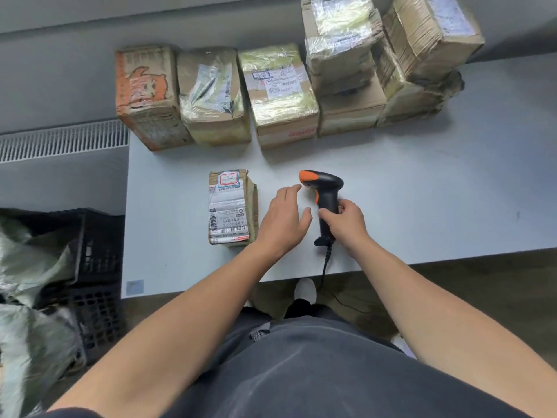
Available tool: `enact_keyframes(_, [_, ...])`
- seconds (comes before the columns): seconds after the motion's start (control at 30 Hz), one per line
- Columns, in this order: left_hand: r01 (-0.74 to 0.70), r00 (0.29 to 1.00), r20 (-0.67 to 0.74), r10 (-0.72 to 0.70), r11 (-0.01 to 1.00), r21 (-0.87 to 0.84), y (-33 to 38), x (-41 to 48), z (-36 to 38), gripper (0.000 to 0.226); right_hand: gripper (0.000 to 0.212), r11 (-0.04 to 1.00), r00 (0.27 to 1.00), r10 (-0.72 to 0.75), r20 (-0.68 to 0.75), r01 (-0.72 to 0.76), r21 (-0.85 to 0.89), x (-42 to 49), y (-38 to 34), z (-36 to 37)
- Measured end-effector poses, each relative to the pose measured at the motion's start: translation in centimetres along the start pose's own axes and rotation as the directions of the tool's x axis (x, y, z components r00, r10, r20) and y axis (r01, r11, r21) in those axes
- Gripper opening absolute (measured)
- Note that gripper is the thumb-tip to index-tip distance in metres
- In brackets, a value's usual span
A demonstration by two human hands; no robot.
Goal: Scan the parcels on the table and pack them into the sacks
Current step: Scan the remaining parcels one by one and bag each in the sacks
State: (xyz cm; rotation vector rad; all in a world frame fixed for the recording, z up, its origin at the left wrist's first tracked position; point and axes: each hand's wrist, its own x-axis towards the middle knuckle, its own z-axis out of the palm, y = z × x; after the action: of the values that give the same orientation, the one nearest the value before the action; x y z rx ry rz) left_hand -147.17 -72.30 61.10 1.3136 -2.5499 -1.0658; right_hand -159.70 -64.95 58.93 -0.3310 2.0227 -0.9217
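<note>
1. A small parcel (232,206) lies on the white table (422,191), label up.
2. The left hand (283,220) is open, beside it.
3. The right hand (346,221) grips a scanner (325,194).
4. More boxes (280,95) line the back.

White table (422,191), grey wall (60,70), ribbed radiator (63,140), brown floor (482,282).

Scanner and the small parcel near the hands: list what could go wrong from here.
1. The scanner has its cable trailing over the table edge; it may snag as the right hand lifts it.
2. The left hand hovers open, not holding the small parcel, which could slide during scanning.
3. The stacked boxes look tilted and may topple if bumped.
</note>
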Motion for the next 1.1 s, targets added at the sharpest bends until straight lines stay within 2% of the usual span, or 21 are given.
enact_keyframes(0.07, [-0.025,0.999,-0.042,0.024,0.999,-0.032,-0.1,-0.2,-0.9,0.052,0.013,1.0,0.999,0.009,0.038,-0.01,0.028,-0.5,-0.9,0.4])
enact_keyframes(0.2, [-0.103,0.988,-0.124,0.093,0.992,-0.08,-0.8,-1.1,-3.1,0.046,0.009,0.997,1.0,-0.014,0.012,0.013,0.081,-1.9,-2.6,1.7])
enact_keyframes(0.37, [-0.177,0.953,-0.268,0.139,0.977,-0.122,-3.2,-3.1,-6.8,0.04,0.033,0.973,0.996,-0.092,-0.016,0.093,0.21,-4.8,-5.3,4.8])
enact_keyframes(0.5, [-0.142,0.93,-0.363,0.052,0.964,-0.226,-6.5,-5.3,-9.4,0.038,0.03,0.965,0.993,-0.121,0.007,0.116,0.237,-7.3,-7.1,7.7])
enact_keyframes(0.67, [0.029,0.946,-0.3,-0.123,0.953,-0.301,-10.5,-7.4,-10.6,0.043,0.023,0.984,0.992,-0.12,-0.028,0.123,0.126,-10.2,-7.4,10.6])
enact_keyframes(0.83, [0.054,0.963,-0.237,-0.131,0.951,-0.305,-12.1,-8.7,-10.7,0.046,0.017,0.989,0.991,-0.119,-0.056,0.123,0.084,-12.3,-6.3,11.9])
enact_keyframes(1.1, [0.044,0.977,-0.187,-0.103,0.954,-0.296,-13.2,-9.9,-11.1,0.047,0.021,0.992,0.993,-0.112,-0.045,0.114,0.05,-14.8,-5.7,13.0])
